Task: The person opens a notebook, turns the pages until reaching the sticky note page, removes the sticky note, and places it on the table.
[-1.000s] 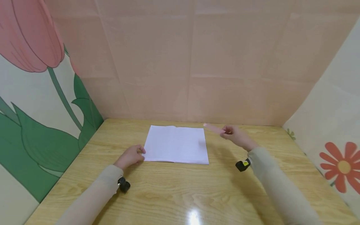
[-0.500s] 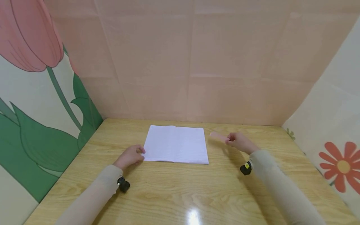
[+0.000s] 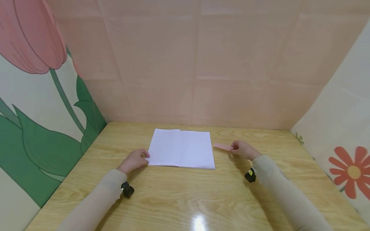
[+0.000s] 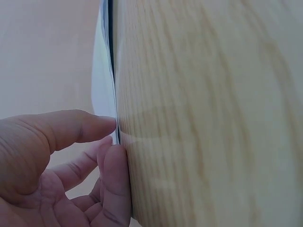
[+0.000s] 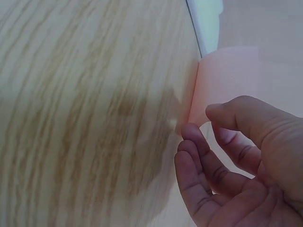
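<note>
An open notebook [image 3: 181, 148] with lined white pages lies flat on the wooden table. At its near left corner is my left hand [image 3: 134, 159], thumb and bent fingers holding the page edge. In the left wrist view the thumb [image 4: 102, 127] sits at that edge, with the other fingers curled beside it. To the right of the notebook, my right hand [image 3: 242, 149] pinches a pink slip of paper [image 3: 222, 147] by one end. Its free end points at the notebook's right edge. The right wrist view shows the slip [image 5: 227, 75] slightly bowed, low over the table.
A black wrist camera [image 3: 127, 190] is strapped to the left sleeve, another camera [image 3: 250, 175] to the right one. Behind the wooden table [image 3: 179, 199] rises a plain pinkish backdrop [image 3: 196, 64]. Flower-printed panels [image 3: 349, 173] stand at both sides.
My right hand has come down toward the table with the pink slip, first moving right, then slightly back left. My left hand and the notebook have stayed put.
</note>
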The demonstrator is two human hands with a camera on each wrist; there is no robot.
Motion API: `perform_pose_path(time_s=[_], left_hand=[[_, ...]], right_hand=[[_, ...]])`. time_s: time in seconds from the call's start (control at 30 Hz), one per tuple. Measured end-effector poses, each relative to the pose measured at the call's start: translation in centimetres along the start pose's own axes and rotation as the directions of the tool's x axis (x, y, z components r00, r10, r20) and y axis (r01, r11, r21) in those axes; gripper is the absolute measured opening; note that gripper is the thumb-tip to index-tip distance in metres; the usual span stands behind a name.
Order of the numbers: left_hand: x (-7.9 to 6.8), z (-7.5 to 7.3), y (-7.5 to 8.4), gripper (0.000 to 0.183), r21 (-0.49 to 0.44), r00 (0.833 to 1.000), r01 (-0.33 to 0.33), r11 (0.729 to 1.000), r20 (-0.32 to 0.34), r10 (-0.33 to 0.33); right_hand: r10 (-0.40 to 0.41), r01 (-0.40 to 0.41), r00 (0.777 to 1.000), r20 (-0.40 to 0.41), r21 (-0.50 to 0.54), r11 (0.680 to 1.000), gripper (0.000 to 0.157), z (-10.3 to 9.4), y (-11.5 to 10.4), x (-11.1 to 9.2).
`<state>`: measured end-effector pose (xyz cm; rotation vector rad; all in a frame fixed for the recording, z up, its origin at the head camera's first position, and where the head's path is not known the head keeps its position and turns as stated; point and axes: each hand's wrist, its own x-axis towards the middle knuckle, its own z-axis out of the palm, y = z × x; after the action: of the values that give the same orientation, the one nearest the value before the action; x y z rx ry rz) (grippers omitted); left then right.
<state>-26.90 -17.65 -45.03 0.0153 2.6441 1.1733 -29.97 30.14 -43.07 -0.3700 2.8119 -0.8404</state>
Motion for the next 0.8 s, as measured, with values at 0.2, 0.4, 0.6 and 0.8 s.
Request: perform_pose_path(time_s=[0.2,0.4,0.6,0.8], left_hand=[[-0.15,-0.07,0.16,0.023,-0.006,1.000,0.001,1.000,0.007,-0.001],[-0.15,-0.08,0.18,0.022,-0.006,1.000,0.005,1.000,0.010,-0.005],[-0.07,-0.05,0.11,0.022,-0.003,1.000,0.000,1.000,0.006,0.000],[-0.25,-0.08,0.21,0.022,-0.004,1.000,-0.001,1.000,0.017,0.001]], right_hand=[[0.006,-0.006,1.000,0.015,0.001,1.000,0.011,0.09,0.28,0.04],[-0.002,0.002,1.000,0.015,0.007,1.000,0.010,0.26,0.55,0.16],[0.021,-0.022,0.999,0.031,0.027,0.999,0.009,0.27,0.43,0.07],[0.060,-0.063,0.996,0.059,0.053,0.997,0.013,0.23,0.11,-0.20]])
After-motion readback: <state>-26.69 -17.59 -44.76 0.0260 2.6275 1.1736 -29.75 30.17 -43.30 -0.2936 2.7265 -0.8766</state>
